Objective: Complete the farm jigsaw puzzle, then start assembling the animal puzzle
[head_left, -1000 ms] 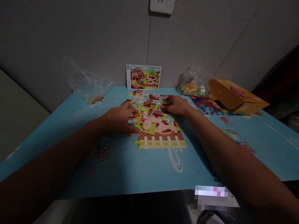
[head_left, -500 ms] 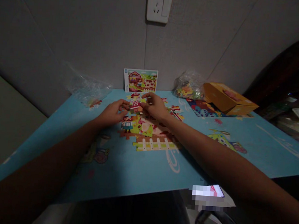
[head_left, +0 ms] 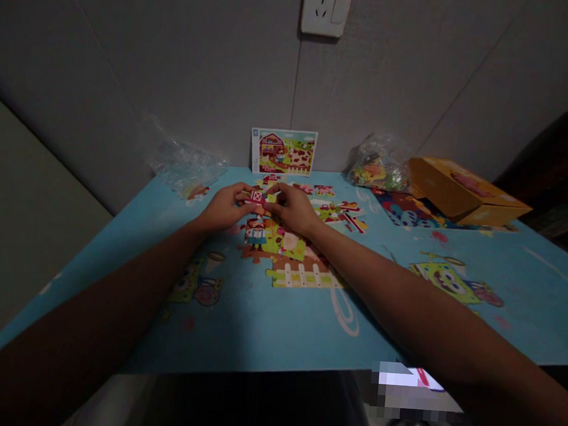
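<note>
Between my two hands is a red jigsaw puzzle piece (head_left: 256,197) with a white crossed window on it. My left hand (head_left: 226,207) pinches it from the left. The fingers of my right hand (head_left: 291,207) are closed on its right edge. Just below lies a partly joined jigsaw puzzle (head_left: 289,246), showing a figure in blue, a green patch and a white fence along the bottom. Loose puzzle pieces (head_left: 354,216) lie right of my right hand, and a few more sit behind my fingers. My right hand and forearm hide part of the joined picture.
A picture card (head_left: 284,153) of a farm leans against the wall behind the puzzle. Clear plastic bags (head_left: 190,164) lie at the back left, and another bag with pieces (head_left: 377,167) at the back right. Beside that stands an orange box (head_left: 465,190) on a dark printed sheet (head_left: 395,211).
The whole view has shifted, so the table things appear farther right. My left hand has closed in on the red piece, and both hands now meet at it.
</note>
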A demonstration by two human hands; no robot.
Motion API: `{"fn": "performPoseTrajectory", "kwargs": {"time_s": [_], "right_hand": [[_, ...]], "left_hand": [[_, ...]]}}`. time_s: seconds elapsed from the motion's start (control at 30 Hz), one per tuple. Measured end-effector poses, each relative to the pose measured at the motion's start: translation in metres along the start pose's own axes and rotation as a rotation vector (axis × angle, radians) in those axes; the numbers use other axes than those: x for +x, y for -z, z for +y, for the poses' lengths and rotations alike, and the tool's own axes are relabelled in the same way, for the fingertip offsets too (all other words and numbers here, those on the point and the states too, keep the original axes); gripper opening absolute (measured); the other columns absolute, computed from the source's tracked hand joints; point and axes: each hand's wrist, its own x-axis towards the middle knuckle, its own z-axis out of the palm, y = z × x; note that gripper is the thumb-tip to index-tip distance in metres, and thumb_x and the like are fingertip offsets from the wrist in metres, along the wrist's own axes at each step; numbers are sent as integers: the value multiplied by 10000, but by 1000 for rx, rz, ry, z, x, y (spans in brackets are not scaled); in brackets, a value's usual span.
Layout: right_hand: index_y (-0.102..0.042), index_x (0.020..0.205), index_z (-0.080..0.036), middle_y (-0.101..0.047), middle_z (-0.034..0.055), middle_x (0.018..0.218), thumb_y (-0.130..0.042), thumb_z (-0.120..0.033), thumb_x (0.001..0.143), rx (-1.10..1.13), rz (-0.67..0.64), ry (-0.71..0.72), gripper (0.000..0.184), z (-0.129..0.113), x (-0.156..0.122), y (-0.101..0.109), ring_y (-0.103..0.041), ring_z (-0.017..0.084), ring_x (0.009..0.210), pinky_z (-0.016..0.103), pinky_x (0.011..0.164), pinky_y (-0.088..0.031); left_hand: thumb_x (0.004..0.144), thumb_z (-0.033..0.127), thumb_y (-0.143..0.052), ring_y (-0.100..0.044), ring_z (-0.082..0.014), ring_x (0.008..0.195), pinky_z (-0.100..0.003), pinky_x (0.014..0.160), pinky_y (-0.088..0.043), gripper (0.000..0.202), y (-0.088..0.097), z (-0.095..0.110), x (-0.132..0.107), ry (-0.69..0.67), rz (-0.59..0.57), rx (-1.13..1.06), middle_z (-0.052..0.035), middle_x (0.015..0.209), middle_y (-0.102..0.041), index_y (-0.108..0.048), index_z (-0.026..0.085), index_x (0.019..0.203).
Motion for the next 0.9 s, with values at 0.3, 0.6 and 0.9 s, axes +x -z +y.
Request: {"fn": "performPoseTrajectory", "kwargs": {"time_s": [0.3, 0.6, 0.9], "right_hand": [[-677, 1111, -150, -537, -48, 623, -658, -273, 844, -43, -60, 64, 295, 0, -2, 1, -483, 122, 598, 253, 603, -341], [-690, 1137, -153, -633, -8, 691, -650, -277, 867, -105, -108, 56, 300, 0, -2, 1, -533, 133, 641, 261, 650, -378], [-722, 1145, -141, -704, 130, 984, -665, -345, 873, -351, -75, 163, 344, 3, 1, 0, -611, 233, 930, 356, 889, -429]], "left_hand": [[699, 426, -752, -664, -298, 1079, -437, 948, -524, 610, 3, -9, 3, -28, -107, -106, -149, 1250, -680, -658, 135, 1226], [728, 374, -731, -608, -296, 1174, -427, 1078, -417, 481, 6, -1, 2, -87, -60, 154, -114, 1270, -677, -726, 162, 1159], [778, 398, -664, -601, -277, 1133, -404, 1061, -425, 472, 6, -4, 4, -105, -99, 332, -103, 1211, -662, -705, 189, 1200]]}}
